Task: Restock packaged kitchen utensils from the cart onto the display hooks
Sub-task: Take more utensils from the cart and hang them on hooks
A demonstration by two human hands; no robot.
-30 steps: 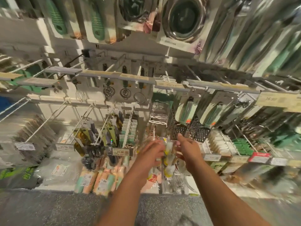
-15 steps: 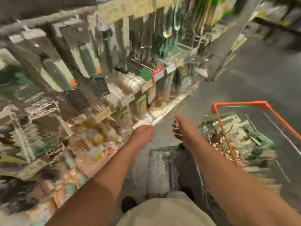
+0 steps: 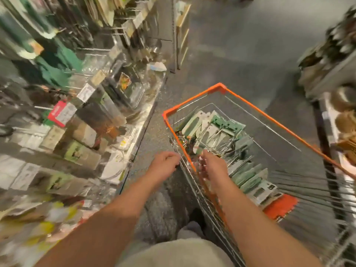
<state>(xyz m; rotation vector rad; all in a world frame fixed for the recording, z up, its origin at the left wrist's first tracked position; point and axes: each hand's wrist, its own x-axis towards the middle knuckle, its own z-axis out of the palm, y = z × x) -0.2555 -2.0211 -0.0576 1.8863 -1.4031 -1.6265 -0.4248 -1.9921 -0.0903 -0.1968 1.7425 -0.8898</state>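
Orange plastic trims the rim of the wire cart (image 3: 256, 109), and inside it the packaged utensils (image 3: 221, 132) lie in a loose, overlapping pile of pale and green backing cards. The right hand (image 3: 213, 166) reaches over the near rim just above the pile; it is smeared by motion, so whether its fingers have closed on a pack cannot be told. The left hand (image 3: 163, 166) hangs outside the cart with fingers loosely curled, holding nothing. The display hooks (image 3: 92, 49) stand to the left, well apart from both hands. The likely trouble — packs are interleaved, so lifting one could drag neighbours out, or snag a card on the wires. Price tags (image 3: 64, 113) on the shelf edges are too blurred to read — no brand is legible
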